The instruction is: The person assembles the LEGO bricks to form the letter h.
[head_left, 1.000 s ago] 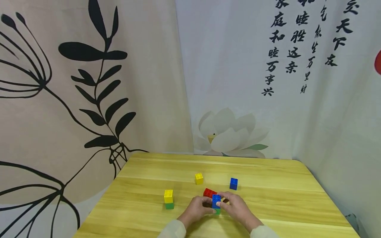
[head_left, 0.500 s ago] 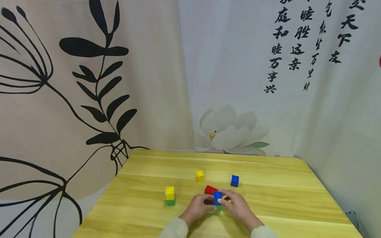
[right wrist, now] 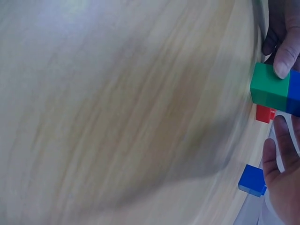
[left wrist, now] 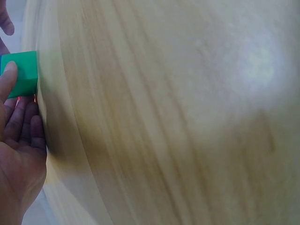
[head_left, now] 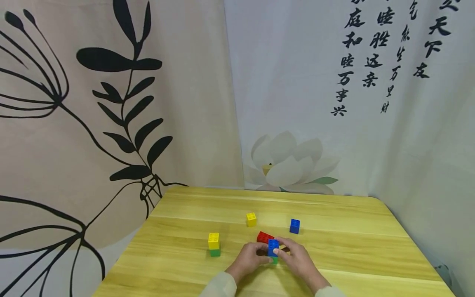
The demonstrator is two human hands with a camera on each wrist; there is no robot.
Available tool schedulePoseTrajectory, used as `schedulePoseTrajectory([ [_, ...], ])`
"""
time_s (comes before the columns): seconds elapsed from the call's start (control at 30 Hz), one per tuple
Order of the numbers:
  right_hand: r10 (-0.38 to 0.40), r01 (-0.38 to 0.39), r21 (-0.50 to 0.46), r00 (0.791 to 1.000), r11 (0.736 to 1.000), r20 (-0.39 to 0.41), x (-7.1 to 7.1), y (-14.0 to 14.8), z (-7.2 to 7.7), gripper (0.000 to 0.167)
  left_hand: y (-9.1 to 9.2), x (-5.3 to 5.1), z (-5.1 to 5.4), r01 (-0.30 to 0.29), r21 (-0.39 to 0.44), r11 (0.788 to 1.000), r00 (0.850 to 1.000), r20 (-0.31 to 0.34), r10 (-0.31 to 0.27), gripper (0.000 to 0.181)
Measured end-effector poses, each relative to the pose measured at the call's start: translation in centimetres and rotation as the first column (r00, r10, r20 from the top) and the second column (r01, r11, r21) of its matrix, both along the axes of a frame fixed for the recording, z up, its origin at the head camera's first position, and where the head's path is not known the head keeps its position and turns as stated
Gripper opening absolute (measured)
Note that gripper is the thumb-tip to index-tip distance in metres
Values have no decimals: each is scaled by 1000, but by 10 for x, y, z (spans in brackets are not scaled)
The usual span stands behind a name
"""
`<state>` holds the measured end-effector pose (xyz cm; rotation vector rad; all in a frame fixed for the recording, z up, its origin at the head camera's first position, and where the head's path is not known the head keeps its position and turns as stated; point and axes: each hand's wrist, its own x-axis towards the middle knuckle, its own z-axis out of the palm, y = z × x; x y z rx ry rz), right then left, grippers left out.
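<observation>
Near the front of the wooden table, a blue toy brick (head_left: 273, 246) sits on top of a green toy brick (head_left: 275, 260). My left hand (head_left: 248, 260) pinches the green brick, its thumb lying across the green face (left wrist: 24, 75) in the left wrist view. My right hand (head_left: 298, 259) holds the blue brick from the right, thumb on its front. Right behind the pair lies a red brick (head_left: 264, 236), partly hidden by the blue one. Fingers cover some of both held bricks.
Left of the hands, a yellow brick (head_left: 213, 240) stands stacked on a green brick (head_left: 215, 253). Farther back are a single yellow brick (head_left: 251, 220) and a single blue brick (head_left: 295, 226). The wooden table (head_left: 178, 231) ends before a printed curtain (head_left: 200, 123).
The view has shifted slightly. Both hands keep their hold on the blue and green bricks, with hardly any movement over the table.
</observation>
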<state>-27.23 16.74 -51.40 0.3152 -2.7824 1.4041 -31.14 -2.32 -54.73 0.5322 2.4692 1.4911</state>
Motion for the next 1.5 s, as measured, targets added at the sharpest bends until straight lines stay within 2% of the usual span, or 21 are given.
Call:
schedulePoseTrajectory([
  [0.27, -21, 21, -13, 1000, 1000, 10, 2, 2, -4, 47, 2, 1, -2, 8, 7, 1000, 1000, 15, -8, 26],
  [0.43, -16, 16, -31, 1000, 999, -10, 2, 0, -5, 48, 1, 1, 1, 10, 0, 1000, 1000, 26, -10, 26],
  [0.63, -26, 24, -47, 999, 999, -29, 0, -3, -4, 47, -1, -1, 2, 21, -3, 1000, 999, -29, -21, 26],
  [0.8, -55, 55, -56, 998, 997, 1, 0, -4, -7, 46, -1, 2, 0, 35, -8, 999, 997, -65, -35, 26],
  [0.93, -79, 80, -58, 997, 995, 26, 0, -5, -8, 52, -3, 5, -1, 23, -8, 1000, 996, -89, -24, 27],
  [1.03, -97, 100, -59, 994, 993, 48, 0, -6, -6, 60, -7, 6, 2, 15, -8, 1000, 995, -100, -15, 32],
  [1.13, -118, 124, -80, 990, 989, 72, 1, -4, -1, 64, -12, 6, 7, 10, -5, 1000, 997, -81, -10, 40],
  [1.3, -154, 161, -129, 986, 979, 60, 0, 2, 9, 57, -22, 4, 16, 4, 25, 1000, 999, -38, -3, 46],
  [1.5, -198, 201, -108, 979, 974, 40, -6, 15, 15, 51, -28, 2, 32, 2, 69, 998, 1000, 2, -2, 46],
])
